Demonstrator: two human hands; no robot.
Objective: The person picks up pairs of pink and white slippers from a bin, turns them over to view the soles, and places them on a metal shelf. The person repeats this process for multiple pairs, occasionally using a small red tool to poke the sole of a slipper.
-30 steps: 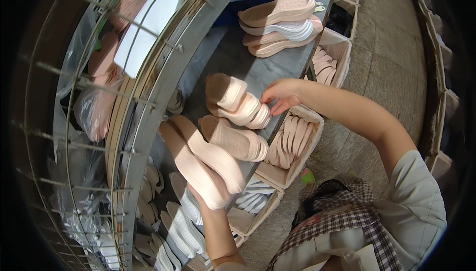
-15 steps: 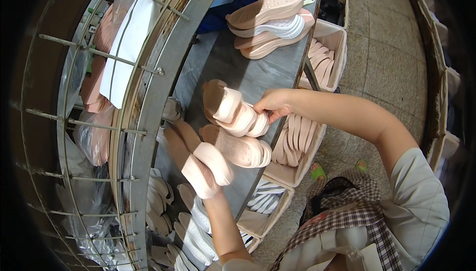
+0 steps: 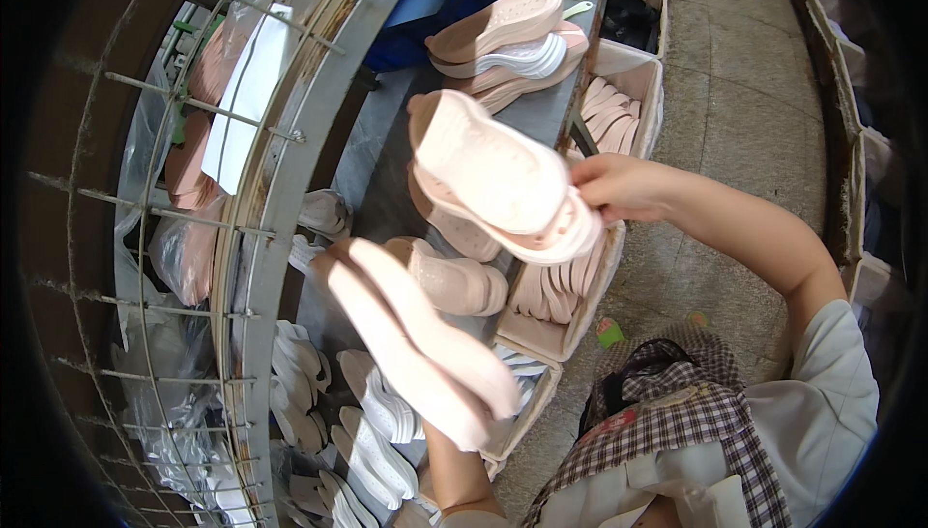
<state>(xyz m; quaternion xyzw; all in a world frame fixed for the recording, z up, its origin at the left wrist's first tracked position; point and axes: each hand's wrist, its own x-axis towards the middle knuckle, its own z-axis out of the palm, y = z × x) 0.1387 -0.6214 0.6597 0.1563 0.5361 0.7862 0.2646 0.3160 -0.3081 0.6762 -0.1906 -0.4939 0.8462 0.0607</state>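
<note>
Right hand (image 3: pixel 619 188) pinches the heel end of a small stack of pink shoe soles (image 3: pixel 493 180), fingers closed on the edge, the stack lifted clear above the grey workbench (image 3: pixel 387 161) with the top sole's tread side facing up. Left hand is hidden behind a pair of long pink soles (image 3: pixel 416 339) raised toward the camera; only the forearm shows below them, so it clearly holds the pair, but how the fingers sit cannot be told. One more pink sole (image 3: pixel 454 277) lies on the bench between the two held lots. Judged step: picking up and gathering soles, both lots in the air, neither set down. Next move likely calls for bringing the two lots together or placing them, keeping the right-hand stack from fanning out at its loose toe end. Nearby: cardboard box of pink insoles (image 3: pixel 561 291) just right of the bench, pile of pink and white soles (image 3: pixel 512 40) at the far end, wire rack (image 3: pixel 193 238) on the left, white soles (image 3: pixel 367 412) below.
</note>
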